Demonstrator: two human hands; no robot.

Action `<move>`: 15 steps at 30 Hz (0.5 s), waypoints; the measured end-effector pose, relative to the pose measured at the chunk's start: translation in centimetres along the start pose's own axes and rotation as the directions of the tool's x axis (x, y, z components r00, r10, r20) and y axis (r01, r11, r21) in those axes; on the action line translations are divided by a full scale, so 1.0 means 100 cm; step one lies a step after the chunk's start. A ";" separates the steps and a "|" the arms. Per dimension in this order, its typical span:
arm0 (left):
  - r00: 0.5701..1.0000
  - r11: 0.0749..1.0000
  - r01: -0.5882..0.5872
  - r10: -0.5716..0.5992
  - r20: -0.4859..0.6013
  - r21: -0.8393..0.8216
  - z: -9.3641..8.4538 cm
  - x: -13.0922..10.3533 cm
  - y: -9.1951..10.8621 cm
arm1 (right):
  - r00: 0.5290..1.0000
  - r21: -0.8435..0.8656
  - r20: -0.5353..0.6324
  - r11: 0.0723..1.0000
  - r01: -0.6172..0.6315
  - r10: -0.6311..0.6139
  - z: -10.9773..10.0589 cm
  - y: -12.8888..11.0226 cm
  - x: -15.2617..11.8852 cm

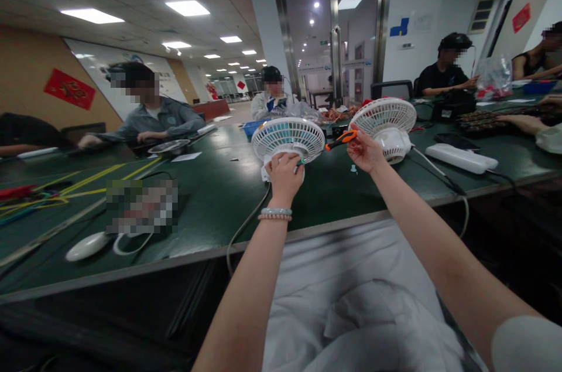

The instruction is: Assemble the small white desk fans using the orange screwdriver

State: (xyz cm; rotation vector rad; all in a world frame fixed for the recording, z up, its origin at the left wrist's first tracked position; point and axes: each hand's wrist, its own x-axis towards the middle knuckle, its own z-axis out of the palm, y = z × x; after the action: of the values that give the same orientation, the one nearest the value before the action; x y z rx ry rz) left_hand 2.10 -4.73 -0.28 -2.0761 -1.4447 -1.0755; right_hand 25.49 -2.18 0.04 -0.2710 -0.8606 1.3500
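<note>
Two white fans stand on the green table. My left hand (pixel 285 174) rests on the rear housing of the left fan (pixel 287 136), its fingers bent round it, close to a small teal piece (pixel 300 162). In my right hand (pixel 366 151) is a screwdriver (pixel 342 139) with an orange and black handle, its shaft pointing left towards that fan's housing. Just behind my right hand is the right fan (pixel 386 120), its cable running off to the right. A small light-blue piece (pixel 353 169) lies on the table between the fans.
The green table (pixel 211 208) has its near edge before my lap. A white power strip (pixel 462 159) and a dark phone (pixel 456 142) lie right. Left are a white mouse-shaped object (pixel 88 246) and yellow cables (pixel 92 180). Several people sit around, with a blue tray (pixel 253 128) behind the left fan.
</note>
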 end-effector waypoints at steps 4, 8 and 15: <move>1.000 1.000 -0.004 0.004 -0.010 0.001 0.000 0.000 0.000 | 1.000 0.029 0.013 1.000 -0.001 0.000 -0.001 0.001 0.001; 1.000 1.000 -0.002 0.002 -0.016 -0.005 0.000 0.000 0.001 | 1.000 0.025 -0.006 1.000 0.001 -0.001 -0.002 0.001 0.002; 0.999 1.000 -0.017 0.017 -0.043 0.002 0.002 0.000 0.000 | 0.999 0.102 0.006 0.994 -0.034 0.034 -0.001 -0.003 0.001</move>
State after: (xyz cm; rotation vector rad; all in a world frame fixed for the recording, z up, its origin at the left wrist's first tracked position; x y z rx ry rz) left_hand 2.15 -4.57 -0.42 -2.0478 -1.4047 -1.1045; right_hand 25.85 -2.15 0.19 -0.2037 -0.7907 1.4225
